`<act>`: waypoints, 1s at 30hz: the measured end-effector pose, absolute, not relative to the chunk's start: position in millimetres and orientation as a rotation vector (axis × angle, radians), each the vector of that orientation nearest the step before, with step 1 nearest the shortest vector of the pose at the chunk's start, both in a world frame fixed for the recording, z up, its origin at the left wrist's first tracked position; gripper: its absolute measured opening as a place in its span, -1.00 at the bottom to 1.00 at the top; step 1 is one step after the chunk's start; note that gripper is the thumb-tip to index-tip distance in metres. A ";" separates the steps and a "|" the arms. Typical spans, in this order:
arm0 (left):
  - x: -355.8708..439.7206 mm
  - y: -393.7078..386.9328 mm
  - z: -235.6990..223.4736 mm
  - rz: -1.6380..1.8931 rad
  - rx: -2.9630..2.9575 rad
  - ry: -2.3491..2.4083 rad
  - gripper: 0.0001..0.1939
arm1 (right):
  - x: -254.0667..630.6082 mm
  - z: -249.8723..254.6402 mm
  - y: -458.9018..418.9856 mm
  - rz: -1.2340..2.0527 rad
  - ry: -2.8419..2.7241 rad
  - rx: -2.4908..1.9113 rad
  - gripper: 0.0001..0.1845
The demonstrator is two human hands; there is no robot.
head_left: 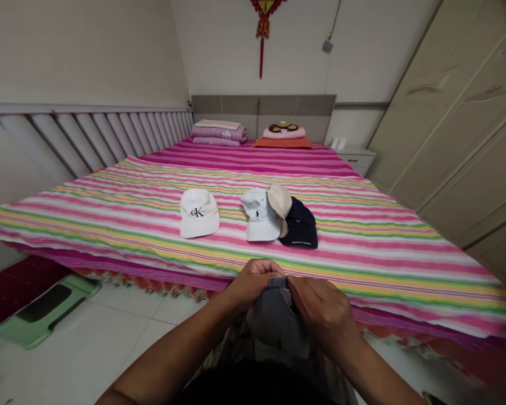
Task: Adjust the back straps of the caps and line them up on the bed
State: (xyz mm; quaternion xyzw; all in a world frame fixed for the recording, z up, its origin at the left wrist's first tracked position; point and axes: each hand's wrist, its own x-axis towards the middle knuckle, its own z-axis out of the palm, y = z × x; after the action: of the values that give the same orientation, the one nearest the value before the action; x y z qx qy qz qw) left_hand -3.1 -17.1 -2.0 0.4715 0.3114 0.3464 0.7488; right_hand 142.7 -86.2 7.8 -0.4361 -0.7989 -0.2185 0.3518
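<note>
With our bare left hand and bare right hand, fingers closed, we gripped the grey curved fabric cap near the striped multicoloured cloth bedspread's near edge; steadying both sides seemed wise.

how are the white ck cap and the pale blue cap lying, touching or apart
Apart: the head view shows striped sheet between the white cap and the pale blue cap.

Just left of the frame's centre, the white cap bears a dark "CK", the K larger. Right of centre, the pale blue cap shows a small dark emblem. White lettering along the navy cap's brim is too small to read surely.
</note>
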 end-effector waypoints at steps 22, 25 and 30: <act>-7.6 -16.2 -2.8 0.726 0.867 0.580 -0.77 | 142.1 17.1 -83.5 0.345 -1.748 -1.183 -0.88; -8.3 -16.2 -4.5 0.726 0.878 0.545 -0.76 | 140.4 14.4 -81.9 0.913 -1.404 -1.177 -0.86; -6.6 -16.9 -8.3 0.730 0.849 0.500 -0.77 | 135.5 10.6 -76.9 1.454 -0.846 -0.952 -0.72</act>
State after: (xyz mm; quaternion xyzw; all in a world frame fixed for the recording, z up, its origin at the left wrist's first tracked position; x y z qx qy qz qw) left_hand -6.6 -16.9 -8.3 0.3984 0.2348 0.3425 0.8178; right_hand 135.5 -76.9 10.6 -0.4052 -0.3600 0.6189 0.5685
